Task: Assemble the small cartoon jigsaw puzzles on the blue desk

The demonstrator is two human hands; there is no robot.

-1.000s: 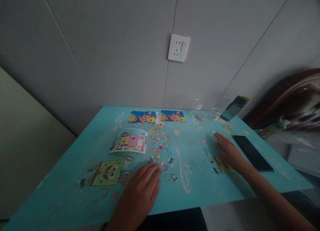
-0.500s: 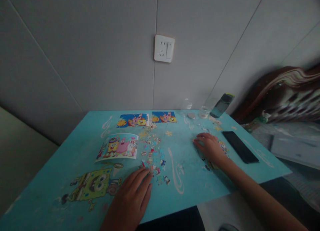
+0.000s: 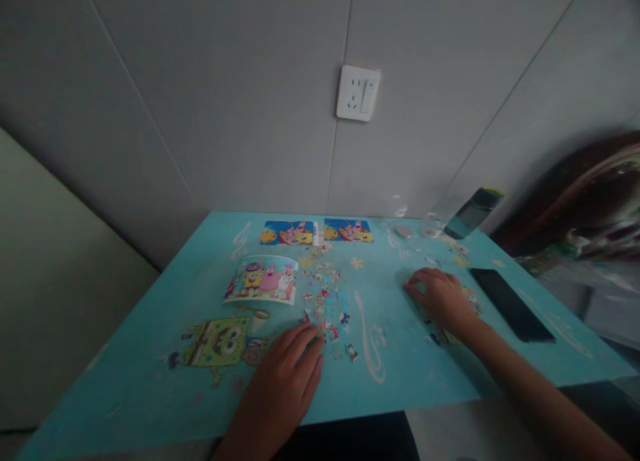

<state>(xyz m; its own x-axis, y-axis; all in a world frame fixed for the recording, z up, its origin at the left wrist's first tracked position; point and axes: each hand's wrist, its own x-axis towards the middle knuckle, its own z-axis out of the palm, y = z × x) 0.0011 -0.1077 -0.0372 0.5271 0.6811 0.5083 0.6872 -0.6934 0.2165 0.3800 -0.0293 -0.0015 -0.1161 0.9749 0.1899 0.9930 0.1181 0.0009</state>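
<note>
— Now, how is the left hand (image 3: pixel 285 381) placed?

— It is laid flat on the blue table (image 3: pixel 150 381), palm down, fingers spread and loosely extended. Nothing is gripped in it. Its fingertips are set against the near end of the scattered puzzle pieces (image 3: pixel 324 301).

— And the right hand (image 3: pixel 440 298)?

— It is rested on the table to the right, knuckles up and fingers curled downward over the surface. Whether a piece is pinched beneath it cannot be told; the underside is hidden.

— Where are the pieces found?

— A loose strip of small pieces is strewn down the middle of the table, from just below the two far cards to the left fingertips. A few more are seen near the right hand, partly covered by it.

— What is laid around them?

— A cartoon picture card (image 3: pixel 263 280) is placed just left of the strip. Two smaller picture strips (image 3: pixel 316 232) are set side by side at the far edge. A yellow cartoon figure (image 3: pixel 220 341) is printed on the tabletop, left of the left hand.

— And further out?

— A dark phone (image 3: pixel 510 302) is laid flat beyond the right hand, apart from it. A bottle with a dark cap (image 3: pixel 473 211) is stood in the far right corner. A white wall socket (image 3: pixel 357 92) is mounted on the grey wall above.
</note>
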